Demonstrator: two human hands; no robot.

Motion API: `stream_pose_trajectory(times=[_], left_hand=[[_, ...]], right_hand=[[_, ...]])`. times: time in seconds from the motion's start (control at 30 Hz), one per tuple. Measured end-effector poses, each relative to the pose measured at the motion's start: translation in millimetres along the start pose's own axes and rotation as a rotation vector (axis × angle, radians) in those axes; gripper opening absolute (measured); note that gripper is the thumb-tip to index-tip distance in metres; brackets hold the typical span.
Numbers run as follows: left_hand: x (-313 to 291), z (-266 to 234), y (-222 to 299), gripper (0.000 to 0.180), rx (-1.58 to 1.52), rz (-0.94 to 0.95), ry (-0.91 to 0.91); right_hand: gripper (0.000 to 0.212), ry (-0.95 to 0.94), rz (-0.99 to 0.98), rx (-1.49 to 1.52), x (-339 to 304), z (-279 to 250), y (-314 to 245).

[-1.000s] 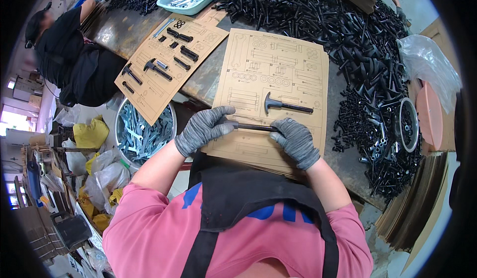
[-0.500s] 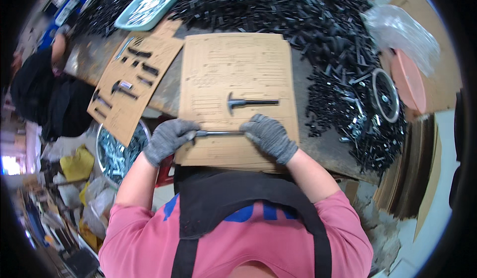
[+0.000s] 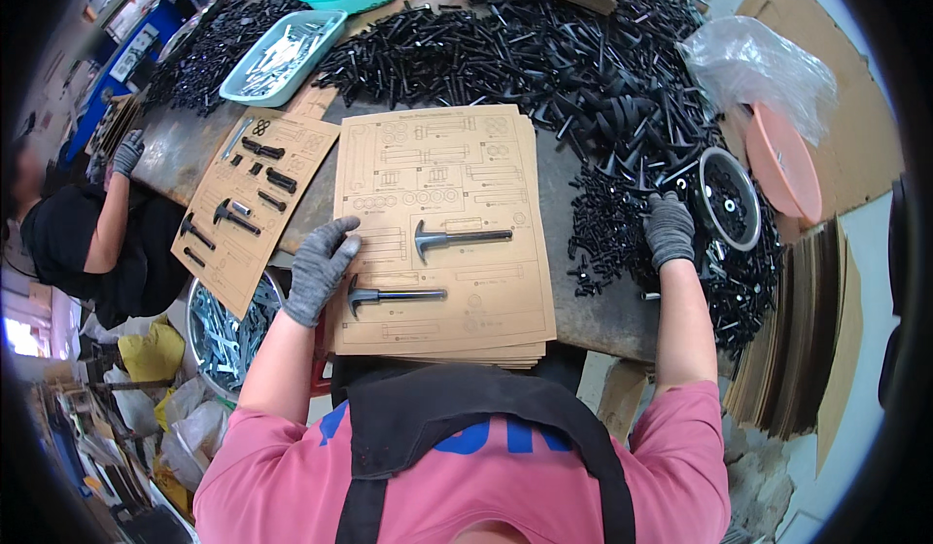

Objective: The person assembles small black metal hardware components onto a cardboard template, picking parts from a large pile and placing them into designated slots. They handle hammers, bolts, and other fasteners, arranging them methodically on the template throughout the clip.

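My left hand [image 3: 319,270], in a grey knitted glove, is open at the left edge of a printed brown cardboard sheet [image 3: 408,322]. On the sheet lie two black T-shaped parts, each a rod with a curved crosshead: an upper part [image 3: 466,238] and a lower part [image 3: 403,295], whose head is beside my left fingers. My right hand [image 3: 669,229], gloved alike, is at the heap of small black parts [image 3: 610,215] on the right. Its fingers are together and bent down into the heap; whatever they hold is hidden.
A metal bowl [image 3: 746,241] of small parts and a pink basin [image 3: 785,170] stand right. A second card [image 3: 219,270] with black parts lies left, near a co-worker's gloved hand [image 3: 127,152]. Teal trays and a long black heap [image 3: 544,68] fill the back.
The lower T-shaped part, held between both hands before, now lies on the sheet. My left hand has let go; my right hand has moved right to the heap. A co-worker's gloved hand now shows.
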State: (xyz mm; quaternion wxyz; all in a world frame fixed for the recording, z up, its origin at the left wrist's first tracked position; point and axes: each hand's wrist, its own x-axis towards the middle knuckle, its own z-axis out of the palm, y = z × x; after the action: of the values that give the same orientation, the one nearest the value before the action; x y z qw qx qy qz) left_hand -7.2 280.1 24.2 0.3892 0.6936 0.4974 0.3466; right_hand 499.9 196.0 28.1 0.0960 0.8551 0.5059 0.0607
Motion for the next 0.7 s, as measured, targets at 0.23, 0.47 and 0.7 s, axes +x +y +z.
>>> stream_pose_trajectory(times=[0.23, 0.47, 0.7], left_hand=[[22, 5, -16, 0.034, 0.228, 0.001, -0.111], [23, 3, -9, 0.031, 0.359, 0.037, -0.147], [20, 1, -3, 0.030, 0.375, 0.060, -0.155]], right_hand=[[0.033, 0.126, -0.080, 0.095, -6, -23, -11], [0.026, -0.223, -0.516, 0.869, -80, -51, -130], [0.024, -0.172, -0.742, 0.986, -106, -58, -197]])
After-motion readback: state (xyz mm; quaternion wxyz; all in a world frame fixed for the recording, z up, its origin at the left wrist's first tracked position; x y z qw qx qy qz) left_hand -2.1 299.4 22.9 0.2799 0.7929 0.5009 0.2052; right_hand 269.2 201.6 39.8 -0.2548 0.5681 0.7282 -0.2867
